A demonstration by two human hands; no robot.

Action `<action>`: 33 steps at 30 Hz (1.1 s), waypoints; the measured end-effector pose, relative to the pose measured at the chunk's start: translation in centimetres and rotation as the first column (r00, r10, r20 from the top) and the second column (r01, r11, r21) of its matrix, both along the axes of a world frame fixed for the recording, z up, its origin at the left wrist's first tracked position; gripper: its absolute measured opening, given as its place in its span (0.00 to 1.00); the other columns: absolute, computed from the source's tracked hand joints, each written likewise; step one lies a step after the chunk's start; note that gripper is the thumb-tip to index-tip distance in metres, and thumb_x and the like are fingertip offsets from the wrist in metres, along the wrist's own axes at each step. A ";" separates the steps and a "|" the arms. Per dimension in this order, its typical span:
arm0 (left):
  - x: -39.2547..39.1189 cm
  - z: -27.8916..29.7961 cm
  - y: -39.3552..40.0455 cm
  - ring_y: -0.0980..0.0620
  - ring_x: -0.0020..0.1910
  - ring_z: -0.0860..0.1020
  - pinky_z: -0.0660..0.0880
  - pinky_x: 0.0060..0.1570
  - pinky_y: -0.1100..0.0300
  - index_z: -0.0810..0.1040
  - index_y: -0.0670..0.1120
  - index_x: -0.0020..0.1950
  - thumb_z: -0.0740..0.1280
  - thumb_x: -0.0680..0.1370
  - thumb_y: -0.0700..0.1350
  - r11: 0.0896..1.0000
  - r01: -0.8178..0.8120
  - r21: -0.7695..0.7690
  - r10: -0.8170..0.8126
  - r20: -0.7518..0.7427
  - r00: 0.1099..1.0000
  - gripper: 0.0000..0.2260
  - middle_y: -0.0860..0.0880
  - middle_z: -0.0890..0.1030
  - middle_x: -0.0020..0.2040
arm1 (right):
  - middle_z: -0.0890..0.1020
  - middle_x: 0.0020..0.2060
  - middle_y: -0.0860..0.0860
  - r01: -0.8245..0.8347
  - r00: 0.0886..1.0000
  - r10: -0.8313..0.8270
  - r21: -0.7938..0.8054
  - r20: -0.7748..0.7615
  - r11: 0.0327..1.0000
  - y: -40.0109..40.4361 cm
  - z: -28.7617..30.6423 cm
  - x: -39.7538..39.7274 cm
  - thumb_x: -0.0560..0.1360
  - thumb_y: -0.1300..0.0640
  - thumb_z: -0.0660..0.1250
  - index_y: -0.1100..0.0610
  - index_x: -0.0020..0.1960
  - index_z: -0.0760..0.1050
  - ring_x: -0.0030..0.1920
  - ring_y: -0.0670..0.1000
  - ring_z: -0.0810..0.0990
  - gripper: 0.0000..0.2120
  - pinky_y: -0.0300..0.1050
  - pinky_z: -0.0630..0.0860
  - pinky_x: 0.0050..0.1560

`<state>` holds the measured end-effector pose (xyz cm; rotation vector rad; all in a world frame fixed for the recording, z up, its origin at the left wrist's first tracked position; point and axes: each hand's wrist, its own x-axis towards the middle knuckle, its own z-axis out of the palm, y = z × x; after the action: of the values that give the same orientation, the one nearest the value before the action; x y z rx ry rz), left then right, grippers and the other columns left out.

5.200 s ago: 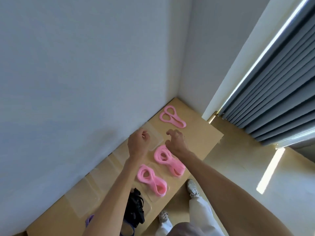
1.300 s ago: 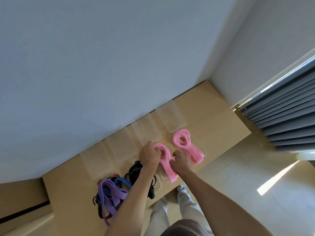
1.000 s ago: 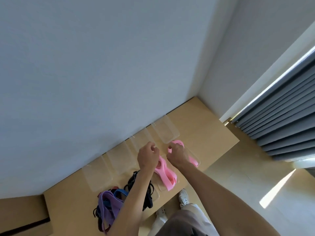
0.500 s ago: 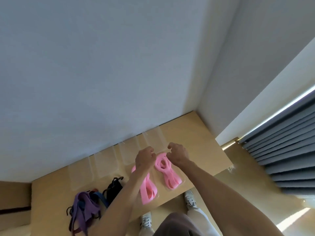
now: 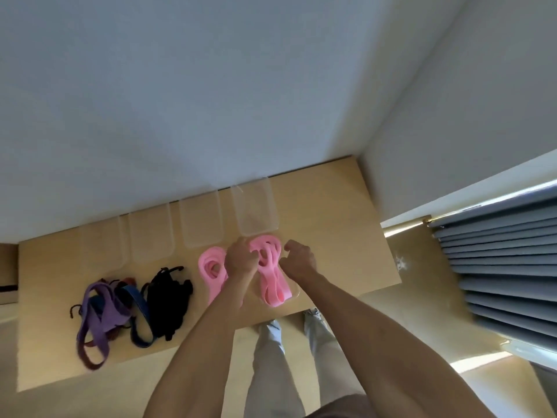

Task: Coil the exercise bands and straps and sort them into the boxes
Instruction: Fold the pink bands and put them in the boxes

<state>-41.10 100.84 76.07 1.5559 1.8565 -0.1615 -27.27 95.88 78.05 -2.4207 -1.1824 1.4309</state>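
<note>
Two hands work over the right-hand coiled pink rubber band [image 5: 271, 273] lying in a shallow clear plastic box [image 5: 294, 292]: left hand [image 5: 241, 259] pinches its coil, right hand [image 5: 298, 259] hovers loosely curled, empty. Tucking looks nearly done; next, the tangled purple strap [image 5: 99, 309]. Half a second ago both hands sat higher above it.

There is a single view, from a wide-angle camera worn on the person's head. It looks forward and steeply down over both bare forearms onto the light wooden bench [image 5: 331, 206], which stands against the pale wall [image 5: 211, 86] that fills the upper half of the picture. The bench sits well below the lens, in the lower middle of the picture. Past its near edge the person's own legs and the floor [image 5: 422, 327] show, and grey pleated curtains [image 5: 497, 267] close the right edge. With one camera, no part is shared between views.
</note>
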 end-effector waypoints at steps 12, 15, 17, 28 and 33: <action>-0.8 1.1 -0.4 0.60 0.29 0.78 0.71 0.30 0.67 0.78 0.46 0.41 0.76 0.70 0.40 0.971 -0.215 -0.106 0.240 0.464 0.853 0.07 0.55 0.81 0.30 | 0.84 0.51 0.54 0.100 0.994 -0.095 0.082 -0.059 0.992 1.6 -1.1 -2.4 0.73 0.56 0.70 0.52 0.59 0.78 0.48 0.55 0.80 0.14 0.42 0.72 0.43; -0.9 3.3 -0.1 0.58 0.34 0.81 0.73 0.33 0.67 0.81 0.45 0.45 0.77 0.71 0.41 0.968 -0.190 -0.164 0.250 0.562 0.789 0.07 0.53 0.83 0.36 | 0.84 0.48 0.55 0.116 0.991 -0.111 0.068 -0.074 0.991 1.8 0.8 -2.4 0.72 0.61 0.67 0.51 0.55 0.80 0.42 0.53 0.77 0.14 0.39 0.69 0.37; -0.8 5.2 0.4 0.55 0.37 0.82 0.75 0.34 0.64 0.82 0.48 0.45 0.76 0.72 0.43 0.963 -0.195 -0.186 0.269 0.603 0.751 0.05 0.53 0.84 0.37 | 0.84 0.46 0.55 0.132 0.990 -0.126 0.079 -0.067 0.988 1.9 2.6 -1.9 0.73 0.60 0.66 0.52 0.51 0.81 0.41 0.54 0.78 0.09 0.40 0.71 0.35; 0.8 17.3 4.2 0.52 0.42 0.83 0.79 0.42 0.59 0.83 0.57 0.39 0.71 0.68 0.45 0.951 -0.297 0.082 0.152 0.714 0.684 0.06 0.55 0.85 0.38 | 0.83 0.50 0.50 0.022 0.994 0.013 0.307 -0.113 0.952 6.3 14.5 1.2 0.69 0.62 0.72 0.55 0.58 0.80 0.46 0.50 0.82 0.17 0.43 0.79 0.43; 2.5 22.1 4.8 0.58 0.41 0.81 0.76 0.39 0.66 0.82 0.50 0.45 0.69 0.76 0.39 0.771 -0.458 0.442 -0.023 0.739 0.673 0.06 0.57 0.83 0.40 | 0.84 0.48 0.52 0.081 0.984 0.012 0.506 -0.179 0.858 8.5 20.2 2.2 0.69 0.62 0.73 0.55 0.62 0.78 0.48 0.51 0.83 0.22 0.46 0.80 0.48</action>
<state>-38.59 105.63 98.19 1.4167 1.4635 1.1307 -25.09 104.40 98.27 -1.8999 -1.2703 1.1063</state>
